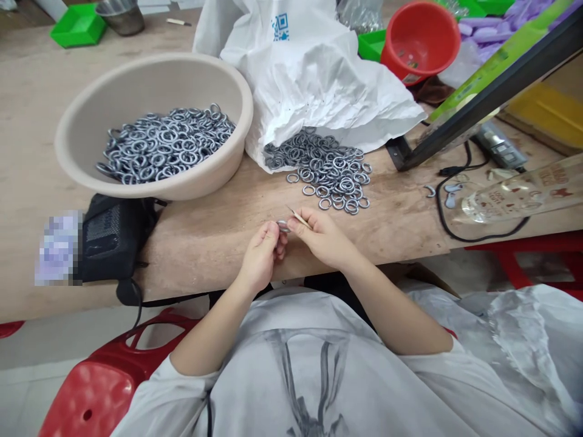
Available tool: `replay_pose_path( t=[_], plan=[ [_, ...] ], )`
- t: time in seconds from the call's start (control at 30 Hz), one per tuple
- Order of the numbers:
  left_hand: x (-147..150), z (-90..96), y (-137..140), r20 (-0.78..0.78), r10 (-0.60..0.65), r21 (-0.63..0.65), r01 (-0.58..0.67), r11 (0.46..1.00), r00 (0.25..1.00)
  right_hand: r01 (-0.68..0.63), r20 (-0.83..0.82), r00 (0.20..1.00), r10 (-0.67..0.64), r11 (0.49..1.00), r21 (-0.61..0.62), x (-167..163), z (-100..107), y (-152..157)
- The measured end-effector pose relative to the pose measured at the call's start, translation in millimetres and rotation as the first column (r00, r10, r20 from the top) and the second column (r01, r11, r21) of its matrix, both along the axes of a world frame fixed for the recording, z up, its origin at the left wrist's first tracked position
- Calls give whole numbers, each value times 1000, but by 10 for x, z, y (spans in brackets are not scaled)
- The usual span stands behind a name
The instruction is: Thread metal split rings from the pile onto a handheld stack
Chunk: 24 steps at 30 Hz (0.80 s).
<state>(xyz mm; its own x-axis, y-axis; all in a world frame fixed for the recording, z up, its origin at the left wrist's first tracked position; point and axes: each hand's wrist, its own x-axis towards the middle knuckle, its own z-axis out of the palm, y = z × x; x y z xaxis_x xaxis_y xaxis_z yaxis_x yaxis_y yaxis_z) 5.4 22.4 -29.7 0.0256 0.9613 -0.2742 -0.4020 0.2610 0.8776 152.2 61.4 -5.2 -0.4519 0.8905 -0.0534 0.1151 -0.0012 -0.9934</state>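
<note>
Close to the table's front edge, my left hand [260, 255] is closed on a grey ring [283, 226], pinched between thumb and fingers. My right hand [325, 238] grips a thin, light-coloured stick-like tool [301, 218] with a dark pointed tip, and its fingertips meet the ring. The exact kind of tool is too small to tell. Just beyond my hands, a heap of similar grey rings [339, 173] spills from the mouth of a white sack [314, 79]. A large beige basin [68, 145] to the left holds many more rings [168, 142].
A black bag-like object [102, 237] lies below the basin. On the right are a black metal post [483, 91], a cable [439, 206], a clear printed cup [514, 194] and a red bucket [421, 39]. A green tray [77, 25] and metal bowl [121, 15] stand far left.
</note>
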Motion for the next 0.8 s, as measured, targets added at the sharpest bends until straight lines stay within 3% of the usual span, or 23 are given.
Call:
replay_pose_path(
  t=[0.07, 0.13, 0.2, 0.27, 0.43, 0.5, 0.7, 0.8],
  plan=[
    [10, -29, -22, -203, 31, 140, -2, 990, 979, 52, 87, 995, -56, 997, 48, 23, 0, -54],
    [-11, -24, -34, -420, 43, 250, 70, 966, 907, 81, 184, 978, -102, 990, 118, 59, 4, -57],
    [-39, 10, -33, -545, 9, 269, 165, 949, 838, 84, 206, 972, -111, 987, 136, 88, 8, -44],
    [-49, 56, -27, -570, -55, 236, 228, 945, 820, 95, 179, 977, -115, 988, 118, 95, 6, -46],
    [12, 130, -29, -426, -175, 139, 256, 957, 888, 164, 23, 986, -163, 986, -15, 62, -11, -109],
    [39, 142, -27, -361, -185, 116, 241, 964, 914, 184, -10, 983, -184, 983, -14, 59, -3, -118],
    [80, 143, -3, -101, -280, -38, 277, 960, 955, 114, -166, 978, -129, 988, -101, 84, 48, -133],
    [117, 131, -36, -13, -225, -82, 223, 971, 974, 131, -137, 982, -133, 991, -18, 80, 54, -183]
  ],
)
